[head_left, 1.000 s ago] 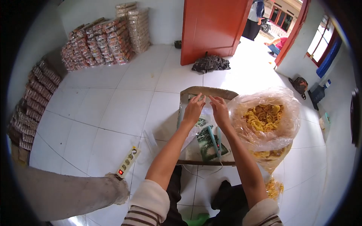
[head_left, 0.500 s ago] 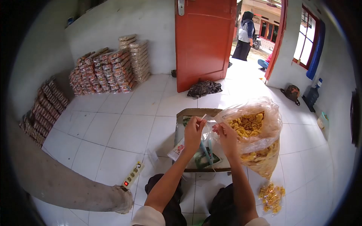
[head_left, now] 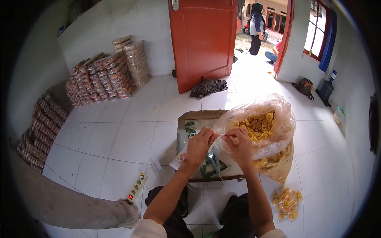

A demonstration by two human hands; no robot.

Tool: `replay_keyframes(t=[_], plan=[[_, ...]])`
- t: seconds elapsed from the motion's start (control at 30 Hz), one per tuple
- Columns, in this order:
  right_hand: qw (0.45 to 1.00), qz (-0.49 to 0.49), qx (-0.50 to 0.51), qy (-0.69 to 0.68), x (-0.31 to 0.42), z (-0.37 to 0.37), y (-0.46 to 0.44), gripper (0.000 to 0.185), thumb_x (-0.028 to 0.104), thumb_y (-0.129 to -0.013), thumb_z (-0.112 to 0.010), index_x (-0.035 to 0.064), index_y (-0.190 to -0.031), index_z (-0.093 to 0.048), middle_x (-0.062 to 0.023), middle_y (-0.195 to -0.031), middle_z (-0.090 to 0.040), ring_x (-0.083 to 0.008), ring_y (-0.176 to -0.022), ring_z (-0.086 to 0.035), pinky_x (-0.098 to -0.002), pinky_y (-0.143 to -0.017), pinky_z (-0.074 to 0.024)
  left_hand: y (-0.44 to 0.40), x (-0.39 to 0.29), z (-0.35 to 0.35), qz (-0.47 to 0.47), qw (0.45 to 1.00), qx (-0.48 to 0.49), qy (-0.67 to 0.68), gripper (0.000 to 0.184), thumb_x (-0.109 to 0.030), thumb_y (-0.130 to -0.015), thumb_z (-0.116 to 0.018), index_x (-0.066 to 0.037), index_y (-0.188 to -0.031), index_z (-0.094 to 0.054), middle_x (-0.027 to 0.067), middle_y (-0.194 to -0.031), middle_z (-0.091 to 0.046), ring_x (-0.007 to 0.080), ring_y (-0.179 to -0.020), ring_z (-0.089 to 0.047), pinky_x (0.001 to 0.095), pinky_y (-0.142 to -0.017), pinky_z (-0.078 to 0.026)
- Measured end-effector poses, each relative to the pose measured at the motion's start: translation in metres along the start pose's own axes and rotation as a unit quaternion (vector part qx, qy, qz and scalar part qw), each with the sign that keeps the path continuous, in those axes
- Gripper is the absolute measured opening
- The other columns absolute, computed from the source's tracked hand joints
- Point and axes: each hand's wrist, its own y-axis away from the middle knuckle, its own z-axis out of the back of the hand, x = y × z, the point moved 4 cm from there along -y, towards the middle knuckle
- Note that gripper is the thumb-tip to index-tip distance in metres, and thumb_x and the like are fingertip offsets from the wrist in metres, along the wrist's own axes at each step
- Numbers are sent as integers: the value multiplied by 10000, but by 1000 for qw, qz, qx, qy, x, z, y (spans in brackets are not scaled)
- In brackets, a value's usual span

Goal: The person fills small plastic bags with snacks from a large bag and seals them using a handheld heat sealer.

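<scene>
Over a low table (head_left: 234, 176), my left hand (head_left: 199, 146) and my right hand (head_left: 239, 145) come close together, fingertips pinched. Thin clear plastic (head_left: 218, 139), apparently a small bag, is stretched between them; its outline is hard to make out. Below them on the tabletop lies a light-blue tool (head_left: 214, 158) with a thin cord, partly hidden by the hands. A white printed packet (head_left: 179, 157) sticks out beside my left wrist. Close to my right hand stands a large clear sack (head_left: 283, 133) of yellow curly snacks (head_left: 258, 125), its mouth wide.
A smaller bag of snacks (head_left: 287, 202) lies on the floor at right. A power strip (head_left: 137, 188) is near a pillar (head_left: 79, 202) at left. Stacked packs (head_left: 101, 77) line the wall. Behind the table are a black bag (head_left: 208, 87), a red door (head_left: 204, 43) and a person (head_left: 256, 29) outside.
A white strip standing up from my left fingers no longer shows. Both hands have moved slightly lower in view, fingertips level with each other. The person outside has turned, and the whole view has shifted.
</scene>
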Motion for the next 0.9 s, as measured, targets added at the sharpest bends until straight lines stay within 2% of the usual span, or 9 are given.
replay_keyframes(t=[0.07,0.17,0.3,0.37,0.4,0.47,0.7,0.77,0.9], plan=[[994,9,105,34,-10,-6,3,157,70,-745,-625,67,-899,-653,-87,-812,-580,-222,-818,-539,-308,-703,-436,1,1,-4,-5,999,42,-4,187,-260,-820,-580,-88,-824,-507,52,-770,-531,263,-589,-569,357,-490,-451],[986,-69,141,-57,-8,-6,4,163,46,-771,-565,79,-887,-673,-98,-828,-610,-223,-774,-565,-303,-686,-447,4,2,-9,4,993,119,9,184,-222,-779,-632,-94,-878,-543,44,-797,-542,235,-605,-557,333,-535,-446],[976,-87,172,-99,-16,-1,4,231,1,-783,-508,50,-951,-659,-109,-872,-640,-196,-757,-600,-280,-696,-468,5,2,-7,-37,991,131,19,223,-238,-767,-643,-101,-915,-549,45,-772,-553,215,-605,-562,320,-538,-444],[949,-103,214,-209,-24,-2,8,239,-19,-796,-488,-16,-986,-632,-119,-926,-647,-162,-801,-616,-255,-744,-478,5,0,-7,-59,984,163,48,241,-244,-759,-649,-101,-928,-553,55,-745,-568,215,-618,-571,318,-551,-447],[949,-103,214,-208,-20,0,9,239,-19,-796,-488,-16,-986,-632,-119,-926,-647,-162,-801,-616,-255,-744,-478,4,-1,-6,-59,984,162,48,241,-244,-759,-649,-101,-928,-553,55,-745,-568,215,-618,-571,318,-551,-447],[898,-191,202,-340,-12,4,12,227,-52,-794,-486,-67,-981,-615,-121,-939,-639,-148,-851,-610,-243,-782,-483,4,-3,-4,-45,980,173,84,262,-252,-748,-654,-101,-942,-563,63,-719,-579,220,-621,-579,323,-560,-449],[872,-216,260,-355,-21,7,20,214,-69,-762,-574,-45,-967,-629,-114,-917,-639,-140,-819,-616,-238,-755,-503,6,-7,-5,-61,970,204,121,298,-287,-726,-668,-108,-953,-591,72,-694,-591,231,-607,-581,323,-567,-449],[913,-196,251,-257,-27,11,19,234,-59,-750,-603,-41,-982,-624,-106,-916,-638,-140,-804,-618,-241,-742,-511,5,-8,-5,-45,969,225,95,307,-293,-719,-674,-110,-952,-593,68,-696,-593,228,-611,-586,322,-570,-453],[943,-128,264,-156,-30,18,20,234,-35,-787,-571,-47,-1017,-612,-100,-947,-641,-120,-766,-613,-234,-730,-502,6,-8,-7,-47,970,221,91,308,-296,-718,-678,-116,-952,-593,63,-698,-595,225,-603,-584,319,-570,-454]])
